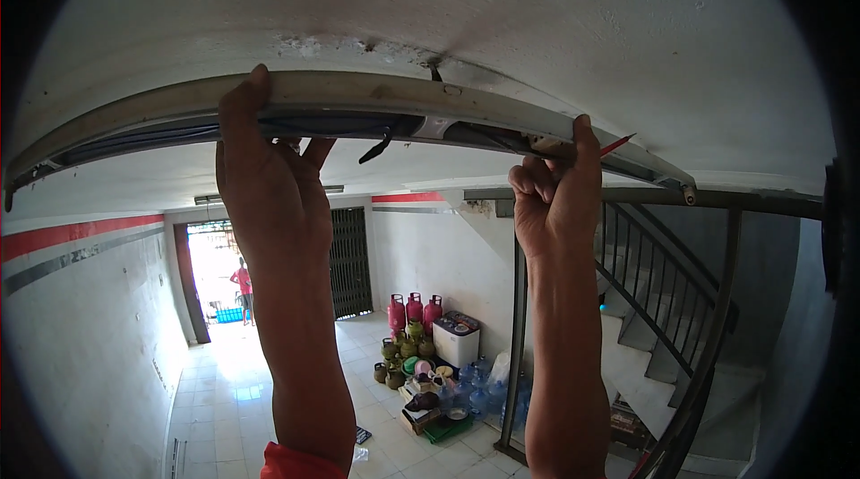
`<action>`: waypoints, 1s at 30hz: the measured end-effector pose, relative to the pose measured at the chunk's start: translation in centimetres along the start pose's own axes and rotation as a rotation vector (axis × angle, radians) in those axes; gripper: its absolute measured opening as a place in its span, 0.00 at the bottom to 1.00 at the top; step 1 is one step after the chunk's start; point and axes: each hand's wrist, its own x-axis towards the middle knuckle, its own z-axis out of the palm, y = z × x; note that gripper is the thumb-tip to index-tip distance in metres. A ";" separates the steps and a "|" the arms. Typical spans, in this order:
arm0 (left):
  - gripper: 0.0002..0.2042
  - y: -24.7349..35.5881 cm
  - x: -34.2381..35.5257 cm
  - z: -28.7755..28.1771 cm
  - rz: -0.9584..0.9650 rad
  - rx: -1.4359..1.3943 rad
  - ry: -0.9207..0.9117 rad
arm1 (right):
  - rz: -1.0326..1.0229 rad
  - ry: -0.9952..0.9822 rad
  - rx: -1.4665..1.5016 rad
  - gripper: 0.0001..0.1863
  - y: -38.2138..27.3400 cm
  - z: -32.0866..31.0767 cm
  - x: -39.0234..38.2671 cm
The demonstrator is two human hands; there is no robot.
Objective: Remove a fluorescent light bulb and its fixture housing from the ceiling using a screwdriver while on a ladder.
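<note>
A long pale light fitting (358,96) runs across the white ceiling (502,4), with dark wires hanging inside its open underside. My left hand (264,170) reaches up and grips the fitting near its middle, thumb over the front edge. My right hand (551,192) is closed around a red-tipped tool (618,145), a pencil or screwdriver, and presses its thumb against the fitting's right part. Both forearms rise from the lower edge.
Below lies a tiled hall (233,389) with pink gas cylinders (413,309), green cylinders, water jugs (484,394) and a white box. A metal stair railing (663,300) stands at right. A person in red (242,286) stands at the far doorway.
</note>
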 end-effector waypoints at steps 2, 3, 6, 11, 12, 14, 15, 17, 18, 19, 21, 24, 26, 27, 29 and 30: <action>0.18 -0.1 -0.1 0.1 -0.013 0.006 0.108 | -0.004 0.022 0.008 0.18 0.0 0.0 -0.3; 0.18 0.0 -0.4 -0.1 -0.013 0.004 0.106 | -0.025 0.013 0.004 0.19 -0.1 -0.1 -0.6; 0.19 0.0 -1.5 -0.9 -0.011 0.025 0.093 | -0.003 -0.017 0.020 0.19 -0.1 -1.3 -2.0; 0.20 0.2 -3.3 -1.7 0.034 0.010 0.068 | -0.047 0.032 0.007 0.21 -0.5 -2.3 -3.7; 0.24 0.2 -3.7 -2.1 0.032 0.027 0.040 | -0.054 0.014 0.003 0.22 -0.6 -2.8 -4.0; 0.17 0.1 -4.2 -2.5 0.011 -0.041 0.026 | -0.050 0.026 -0.002 0.22 -0.6 -3.2 -4.4; 0.17 0.2 -4.4 -2.3 0.014 -0.065 0.006 | -0.047 0.042 -0.011 0.22 -0.6 -3.4 -4.6; 0.16 0.4 -4.5 -2.4 0.015 -0.089 -0.017 | -0.045 0.061 -0.019 0.22 -0.8 -3.8 -5.2; 0.17 0.5 -4.4 -2.8 -0.013 -0.113 -0.040 | -0.022 0.066 -0.045 0.22 -0.9 -3.9 -5.5; 0.17 0.7 -4.3 -3.0 -0.040 -0.137 -0.062 | 0.001 0.070 -0.071 0.22 -1.0 -4.0 -5.8; 0.17 0.5 -4.5 -2.3 -0.052 -0.168 -0.083 | 0.038 0.070 -0.087 0.22 -1.5 -4.5 -6.1; 0.15 0.1 -4.2 -2.2 -0.063 -0.292 -0.095 | 0.175 0.056 -0.186 0.21 -2.4 -5.6 -7.7; 0.15 0.0 -4.2 -2.0 -0.066 -0.390 -0.087 | 0.269 0.045 -0.275 0.21 -4.0 -6.6 -9.6; 0.14 0.4 -4.3 -1.5 -0.062 -0.389 -0.091 | 0.271 -0.080 -0.683 0.20 -5.4 -6.7 -10.7; 0.14 0.3 -4.3 -1.2 -0.060 -0.386 -0.089 | -0.124 -0.196 -1.221 0.18 -7.2 -5.9 -11.2; 0.14 -0.1 -4.2 -1.2 -0.039 -0.376 -0.110 | -0.518 -0.179 -1.323 0.17 -7.8 -5.0 -10.7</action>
